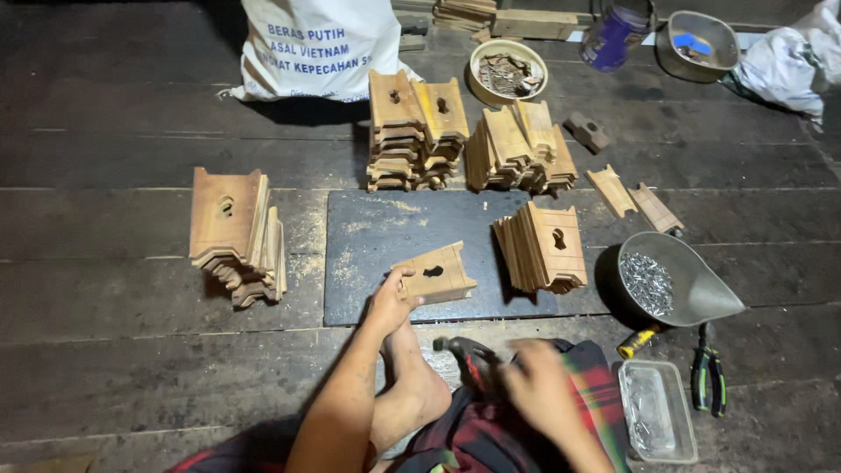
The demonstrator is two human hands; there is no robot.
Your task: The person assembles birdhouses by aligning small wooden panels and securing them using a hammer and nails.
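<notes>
Gripping a keyhole-cut wooden piece (pixel 435 273) in left hand (pixel 392 302), right hand (pixel 541 385) blurred, grip unclear, near hammer (pixel 469 355)

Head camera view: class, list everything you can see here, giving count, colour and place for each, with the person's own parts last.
Wooden keyhole piece: one, tan, on the dark board, held by left hand.
Dark board: one, black, floor centre.
Stacks of wooden pieces: four, tan; left, two behind board, one on board.
Metal scoop of nails: one, grey, right.
Clear plastic tray: one, lower right.
Pliers: one, green-black, far right.
White sack: one, top.
Round bowl: one, cream, top.
Left hand: grips the piece.
Right hand: blurred, at a hammer.
</notes>
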